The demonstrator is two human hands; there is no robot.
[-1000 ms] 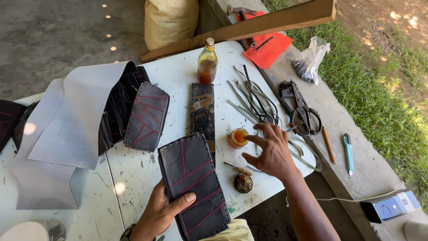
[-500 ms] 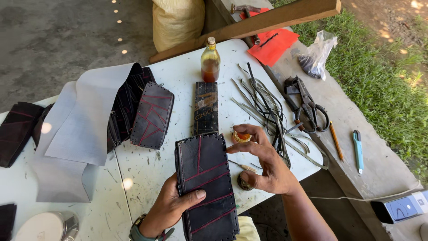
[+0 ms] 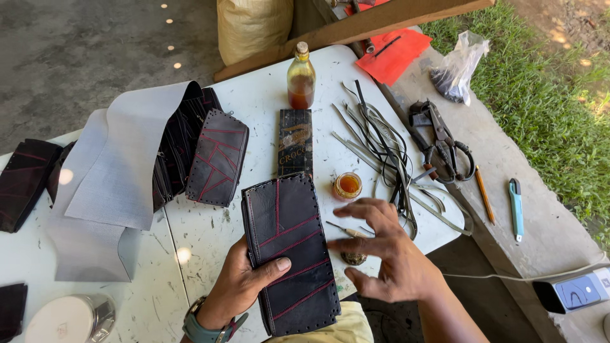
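Note:
My left hand (image 3: 244, 282) grips a black leather panel (image 3: 289, 251) with red stitching, thumb pressed on its face, at the near edge of the white table (image 3: 210, 235). To the right of the panel my right hand (image 3: 384, 251) hovers with fingers spread and nothing in it. It is just above a thin metal tool (image 3: 343, 229) and a small round object (image 3: 353, 258). A small open jar of amber liquid (image 3: 347, 185) stands just beyond its fingertips.
A second stitched panel (image 3: 218, 157), a dark flat strip (image 3: 295, 142), an amber bottle (image 3: 301, 76), loose leather strips (image 3: 381, 146), grey sheets (image 3: 121, 171). On the concrete ledge: pliers (image 3: 441, 143), pencil (image 3: 484, 194), blue cutter (image 3: 516, 208), red cloth (image 3: 394, 54), plastic bag (image 3: 457, 67). A round tin (image 3: 67, 319) sits at the near left.
My right hand has drawn back from the small jar toward me and now hovers to the right of the panel. My left hand keeps its hold on the panel.

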